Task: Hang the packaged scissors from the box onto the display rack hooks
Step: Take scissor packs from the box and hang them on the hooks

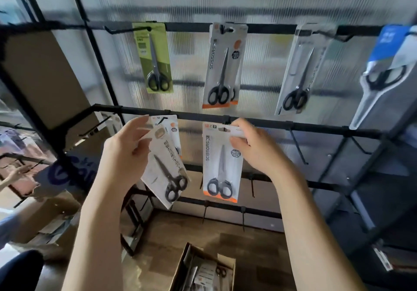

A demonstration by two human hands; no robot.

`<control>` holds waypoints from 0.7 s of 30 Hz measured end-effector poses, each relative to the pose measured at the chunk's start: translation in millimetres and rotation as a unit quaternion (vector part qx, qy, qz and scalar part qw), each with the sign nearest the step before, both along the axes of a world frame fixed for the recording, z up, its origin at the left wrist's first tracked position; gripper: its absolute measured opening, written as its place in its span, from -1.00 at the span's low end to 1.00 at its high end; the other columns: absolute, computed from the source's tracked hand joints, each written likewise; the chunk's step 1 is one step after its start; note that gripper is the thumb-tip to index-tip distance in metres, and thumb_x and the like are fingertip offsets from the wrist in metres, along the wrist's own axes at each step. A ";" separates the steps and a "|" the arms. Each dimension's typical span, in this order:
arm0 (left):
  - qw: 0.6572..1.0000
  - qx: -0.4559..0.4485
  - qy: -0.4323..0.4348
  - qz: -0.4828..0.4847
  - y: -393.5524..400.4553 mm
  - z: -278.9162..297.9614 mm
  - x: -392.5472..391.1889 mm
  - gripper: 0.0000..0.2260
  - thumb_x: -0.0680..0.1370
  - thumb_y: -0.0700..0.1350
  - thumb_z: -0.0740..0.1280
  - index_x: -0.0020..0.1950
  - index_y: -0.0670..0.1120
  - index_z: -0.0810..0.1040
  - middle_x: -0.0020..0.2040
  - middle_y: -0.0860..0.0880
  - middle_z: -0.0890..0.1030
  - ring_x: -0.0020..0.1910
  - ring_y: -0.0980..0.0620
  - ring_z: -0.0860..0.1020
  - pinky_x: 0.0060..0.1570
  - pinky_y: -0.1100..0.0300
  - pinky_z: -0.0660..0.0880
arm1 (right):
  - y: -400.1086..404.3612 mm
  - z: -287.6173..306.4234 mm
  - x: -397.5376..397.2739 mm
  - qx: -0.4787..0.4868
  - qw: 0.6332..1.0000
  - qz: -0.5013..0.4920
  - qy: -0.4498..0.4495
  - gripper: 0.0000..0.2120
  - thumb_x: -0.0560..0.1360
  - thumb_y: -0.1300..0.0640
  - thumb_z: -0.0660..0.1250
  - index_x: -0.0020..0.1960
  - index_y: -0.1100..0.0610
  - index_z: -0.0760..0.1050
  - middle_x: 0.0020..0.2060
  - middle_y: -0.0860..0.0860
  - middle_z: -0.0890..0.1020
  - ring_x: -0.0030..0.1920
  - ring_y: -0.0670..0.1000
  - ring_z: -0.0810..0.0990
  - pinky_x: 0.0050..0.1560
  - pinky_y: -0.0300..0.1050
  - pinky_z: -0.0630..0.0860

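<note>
At the bottom edge, an open box (203,270) is sitting on the floor, packs still lying inside. Above it, the left hand (126,146) is gripping a tilted beige pack (164,166) by its top, fingers curled round it. The right hand (252,146) is pinching the top right corner of an orange-trimmed pack (222,162) at the middle rail (316,128). Whether its slot is sitting on a hook is unclear; letting go early could be dropping it. Farther up, the top rail (270,28) is carrying more packs.
</note>
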State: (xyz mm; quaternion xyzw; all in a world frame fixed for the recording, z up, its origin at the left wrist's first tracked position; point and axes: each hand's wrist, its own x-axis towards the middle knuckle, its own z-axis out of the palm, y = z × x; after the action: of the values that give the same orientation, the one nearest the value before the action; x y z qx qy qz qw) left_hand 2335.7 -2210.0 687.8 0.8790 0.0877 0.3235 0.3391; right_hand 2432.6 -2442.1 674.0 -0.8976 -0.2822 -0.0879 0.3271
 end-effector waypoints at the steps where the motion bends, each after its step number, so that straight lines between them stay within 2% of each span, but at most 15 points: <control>1: 1.000 0.003 -0.005 -0.007 -1.6 5.4 0.7 -0.63 0.54 -0.36 0.26 0.32 -0.10 0.48 -0.02 0.04 0.54 -0.05 0.12 0.49 -0.20 0.72 0.26 | -1.6 6.6 1.8 0.020 1.000 -0.009 -0.008 -0.86 0.59 0.12 0.22 0.14 0.05 0.38 -0.24 -0.17 0.49 -0.34 -0.21 0.46 -0.42 -0.36 0.34; 4: 0.999 0.003 -0.029 -0.017 -6.5 20.3 1.8 -0.63 0.52 -0.33 0.32 0.30 -0.06 0.50 -0.07 0.10 0.56 -0.12 0.18 0.51 -0.21 0.71 0.28 | -5.2 29.0 8.0 0.098 0.994 -0.034 -0.031 -0.88 0.54 0.11 0.31 0.05 0.03 0.40 -0.20 -0.16 0.57 -0.28 -0.24 0.51 -0.37 -0.42 0.38; 7: 0.997 -0.049 -0.063 -0.023 -14.5 31.7 4.5 -0.65 0.48 -0.26 0.41 0.24 -0.04 0.52 -0.16 0.20 0.58 -0.24 0.36 0.55 -0.23 0.65 0.36 | -4.9 51.8 16.5 0.179 0.982 -0.034 -0.049 -0.88 0.51 0.09 0.34 -0.03 0.09 0.43 -0.13 -0.03 0.65 -0.14 -0.05 0.62 -0.15 -0.13 0.51; 10: 0.982 -0.153 -0.109 -0.010 -21.9 36.5 7.2 -0.71 0.42 -0.20 0.48 0.12 -0.07 0.57 -0.18 0.13 0.63 -0.27 0.36 0.58 -0.30 0.54 0.44 | -0.5 72.7 24.4 0.233 0.970 -0.025 -0.068 -0.83 0.52 0.09 0.32 -0.13 0.19 0.45 -0.22 0.10 0.63 -0.14 0.11 0.61 -0.15 0.01 0.52; 12: 0.970 -0.199 -0.137 0.003 -25.5 37.4 7.6 -0.75 0.39 -0.17 0.51 0.04 -0.07 0.60 -0.19 0.09 0.66 -0.27 0.28 0.60 -0.29 0.43 0.49 | 4.2 86.2 28.0 0.263 0.961 -0.022 -0.076 -0.79 0.53 0.11 0.31 -0.08 0.28 0.48 -0.23 0.09 0.63 -0.15 0.11 0.61 -0.18 -0.01 0.52; 14: 0.957 -0.249 -0.152 0.000 -30.0 38.3 7.5 -0.79 0.37 -0.16 0.53 -0.04 -0.05 0.61 -0.21 0.06 0.67 -0.26 0.21 0.62 -0.26 0.35 0.52 | 10.0 97.8 32.5 0.281 0.956 -0.017 -0.082 -0.81 0.54 0.12 0.30 -0.06 0.27 0.50 -0.23 0.04 0.64 -0.16 0.01 0.63 -0.19 -0.08 0.53; 16: 0.937 -0.309 -0.163 -0.018 -36.0 38.6 8.0 -0.81 0.38 -0.20 0.51 -0.08 -0.04 0.59 -0.22 0.04 0.67 -0.25 0.18 0.63 -0.26 0.38 0.52 | 16.8 107.6 35.9 0.292 0.952 -0.016 -0.087 -0.82 0.55 0.11 0.29 -0.02 0.24 0.53 -0.20 0.01 0.65 -0.15 -0.04 0.63 -0.16 -0.12 0.54; 18: 0.916 -0.355 -0.181 -0.035 -41.6 38.5 8.6 -0.83 0.42 -0.23 0.48 -0.07 -0.04 0.58 -0.21 0.01 0.66 -0.24 0.18 0.62 -0.22 0.37 0.51 | 22.5 115.0 39.1 0.306 0.948 -0.011 -0.090 -0.81 0.55 0.10 0.29 -0.02 0.24 0.53 -0.18 0.02 0.65 -0.14 -0.02 0.64 -0.17 -0.11 0.54; 21: 0.914 -0.354 -0.191 -0.050 -47.8 39.8 7.0 -0.83 0.50 -0.26 0.38 -0.04 0.01 0.54 -0.16 0.04 0.62 -0.19 0.18 0.60 -0.22 0.40 0.50 | 28.9 123.0 43.8 0.321 0.942 -0.019 -0.098 -0.81 0.54 0.10 0.28 -0.04 0.25 0.52 -0.23 0.00 0.64 -0.15 0.00 0.63 -0.19 -0.12 0.52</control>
State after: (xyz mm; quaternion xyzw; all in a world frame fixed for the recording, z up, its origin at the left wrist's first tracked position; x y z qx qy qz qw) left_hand 2342.7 -2257.9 727.7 0.6258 0.0863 0.4160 0.6541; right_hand 2476.5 -2413.2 796.9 -0.7374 -0.2524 -0.2679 0.5664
